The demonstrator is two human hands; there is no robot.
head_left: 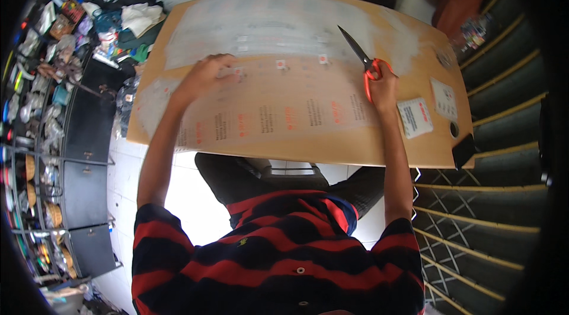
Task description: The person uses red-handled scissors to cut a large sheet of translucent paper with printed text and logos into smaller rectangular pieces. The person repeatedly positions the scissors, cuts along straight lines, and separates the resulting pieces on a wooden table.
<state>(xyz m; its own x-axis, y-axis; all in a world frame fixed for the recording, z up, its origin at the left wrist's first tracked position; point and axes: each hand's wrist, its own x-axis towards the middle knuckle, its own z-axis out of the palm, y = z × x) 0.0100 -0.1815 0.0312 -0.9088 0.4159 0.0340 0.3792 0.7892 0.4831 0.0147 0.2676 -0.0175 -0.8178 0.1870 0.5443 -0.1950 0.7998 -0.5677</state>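
A large translucent printed sheet [267, 98], with rows of orange and black print, lies flat across the front of the table. My left hand [207, 76] is over its left part, thumb and fingers apart, close to a small white square with a red dot [238, 71]. Two similar squares, a middle one [280, 64] and a right one [323, 60], sit along the sheet's far edge. My right hand [383, 85] grips scissors [358, 49] by their red-orange handles. Their dark blades look closed and point away to the left, over a whitish translucent sheet [267, 21] behind.
The wooden table [409, 149] has a curved-looking edge. To the right lie a white printed packet [416, 117] and another pale one [443, 98], near a dark round hole [454, 130]. Cluttered shelves [47, 137] stand at left, a metal folding gate [474, 214] at right.
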